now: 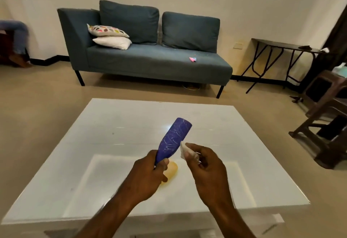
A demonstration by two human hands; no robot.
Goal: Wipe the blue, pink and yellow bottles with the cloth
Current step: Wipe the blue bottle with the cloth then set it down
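A person's two bare forearms reach forward over a glossy white table (78, 144). The left hand (148, 174) is curled tight around the narrow end of a blue bottle (173, 138), holding it in the air above the tabletop, tilted so its wide flat end points up and away to the right. The right hand (204, 164) sits just beside it, fingers pinched closed on a small crumpled white cloth (185, 149), which is pressed against the bottle's right side near its lower half. The bottle is a deep violet-blue, covered in thin pale scribbled lines. Beneath the left hand, partly hidden by it, a yellow bottle (171, 170) lies on its side on the table. Across the room stands a teal sofa (154, 59) with two pillows (110, 37) stacked at its left end and a small pink object (193, 59) on its seat, too small to identify.
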